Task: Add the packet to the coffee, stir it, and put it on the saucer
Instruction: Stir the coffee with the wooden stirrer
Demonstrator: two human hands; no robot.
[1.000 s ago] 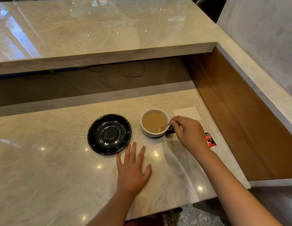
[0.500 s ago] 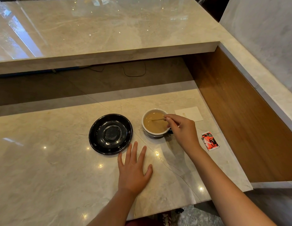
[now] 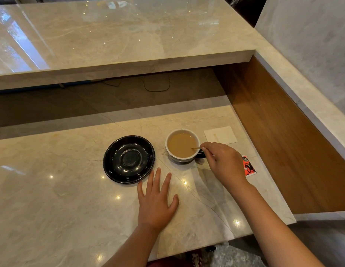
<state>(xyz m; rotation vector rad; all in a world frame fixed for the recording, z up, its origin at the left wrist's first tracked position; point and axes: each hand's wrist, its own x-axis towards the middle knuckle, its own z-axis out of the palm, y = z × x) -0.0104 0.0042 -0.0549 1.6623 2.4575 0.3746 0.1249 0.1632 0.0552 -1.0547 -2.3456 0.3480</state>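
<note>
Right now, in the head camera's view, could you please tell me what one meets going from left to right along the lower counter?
Black saucer → left hand lying flat → coffee cup → right hand holding the stirrer → red packet.

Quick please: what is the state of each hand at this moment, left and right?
Left hand: open, flat on the counter, holding nothing.
Right hand: closed, pinching a thin stir stick whose tip is in the coffee cup.
</note>
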